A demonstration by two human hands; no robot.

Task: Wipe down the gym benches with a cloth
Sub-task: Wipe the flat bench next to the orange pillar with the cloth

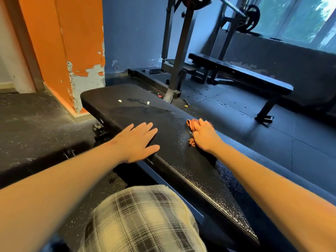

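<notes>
Left hand (138,140): flat on the near bench (169,113), palm down, fingers straight and slightly spread, holding nothing. It sits at the pad's left edge, heel of the palm hanging off the side.

Right hand (204,135): on top of the cloth (190,124), bearing it down onto the pad close to the right edge. Back of the hand faces the camera and the fingers are foreshortened, so I can't tell if they're bunching the cloth or just lying flat across it.

Cloth: orange, crumpled, almost entirely under the right hand. One fold sticks out on the left past the fingertips and a small scrap shows by the base of the thumb. It's touching the pad and well apart from the left hand.

Pad surface: black, textured, glossy near the right hand. Further up there's a damp smear (138,101) with two white flecks (120,100) either side.

Surroundings: second bench (241,73) beyond on the right, under a rack (180,51) with a barbell (234,8). Orange pillar (72,42) with chipped paint at the pad's far left. Plaid-clad knee (141,219) at the bottom of the view.
</notes>
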